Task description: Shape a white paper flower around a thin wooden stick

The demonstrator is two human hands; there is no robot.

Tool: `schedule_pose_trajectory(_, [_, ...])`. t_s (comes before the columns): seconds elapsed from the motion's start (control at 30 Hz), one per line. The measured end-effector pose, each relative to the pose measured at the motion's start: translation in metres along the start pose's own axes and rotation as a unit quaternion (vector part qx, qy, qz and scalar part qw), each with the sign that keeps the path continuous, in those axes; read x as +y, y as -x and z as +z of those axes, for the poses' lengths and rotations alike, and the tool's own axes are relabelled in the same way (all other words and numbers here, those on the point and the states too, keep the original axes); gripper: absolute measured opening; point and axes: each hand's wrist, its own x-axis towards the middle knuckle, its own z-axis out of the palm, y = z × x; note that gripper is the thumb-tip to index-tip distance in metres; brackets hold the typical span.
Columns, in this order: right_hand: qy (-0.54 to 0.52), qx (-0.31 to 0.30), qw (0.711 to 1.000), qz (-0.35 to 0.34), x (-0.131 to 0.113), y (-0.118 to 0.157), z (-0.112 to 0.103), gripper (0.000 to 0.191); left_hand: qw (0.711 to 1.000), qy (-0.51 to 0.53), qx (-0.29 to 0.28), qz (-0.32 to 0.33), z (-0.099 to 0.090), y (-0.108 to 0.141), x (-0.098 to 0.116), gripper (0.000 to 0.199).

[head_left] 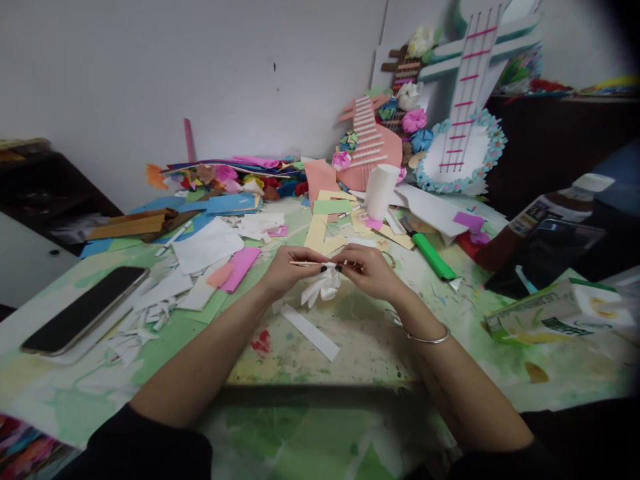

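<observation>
My left hand [291,268] and my right hand [371,270] meet over the middle of the table, fingertips pinched together. Between them hangs a white paper flower [323,287] with curled, petal-like strips, gripped at its upper edge by both hands. A thin wooden stick [304,264] lies crosswise at the fingers, its left end sticking out past my left fingertips; the fingers hide its middle. Below the flower, a white paper strip [310,333] rests on the paint-stained table [280,363].
A phone [85,310] and paper scraps [150,313] lie left. Right are a green utility knife [433,255], a drink carton [555,313] and a brown bottle [540,217]. A white paper roll [382,193] and paper instruments [370,147] stand at the back.
</observation>
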Motion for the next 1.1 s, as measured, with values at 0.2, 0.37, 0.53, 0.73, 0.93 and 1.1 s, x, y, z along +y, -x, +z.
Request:
schedule_pose_trajectory(0.2, [-0.03, 0.027, 0.999, -0.011, 0.0042, 0.0005, 0.0006, 0.025, 1.0, 0.015, -0.012, 0.005, -0.0017, -0.0005, 0.0003, 0.026])
schedule_pose_trajectory(0.37, [-0.037, 0.032, 0.999, -0.013, 0.0052, 0.0006, -0.0006, 0.023, 0.999, 0.028, -0.004, -0.018, -0.0022, -0.0008, 0.0008, 0.029])
schedule_pose_trajectory(0.53, [-0.043, 0.037, 0.998, 0.008, 0.0025, 0.0005, -0.001, 0.022, 1.0, 0.017, 0.002, 0.002, -0.0022, -0.0007, 0.0027, 0.027])
schedule_pose_trajectory(0.73, [-0.036, 0.03, 0.999, -0.008, 0.0031, 0.0006, -0.0006, 0.023, 1.0, -0.009, 0.013, -0.003, -0.0029, -0.0007, 0.0018, 0.024])
schedule_pose_trajectory(0.93, [-0.056, 0.051, 0.997, 0.005, 0.0063, 0.0009, 0.0039, 0.021, 0.998, 0.052, -0.04, 0.013, -0.0034, -0.0015, -0.0012, 0.031])
schedule_pose_trajectory(1.1, [-0.111, 0.111, 0.985, 0.069, 0.0093, 0.0007, 0.006, 0.02, 0.984, 0.148, -0.104, 0.007, 0.0006, 0.0005, 0.0028, 0.053])
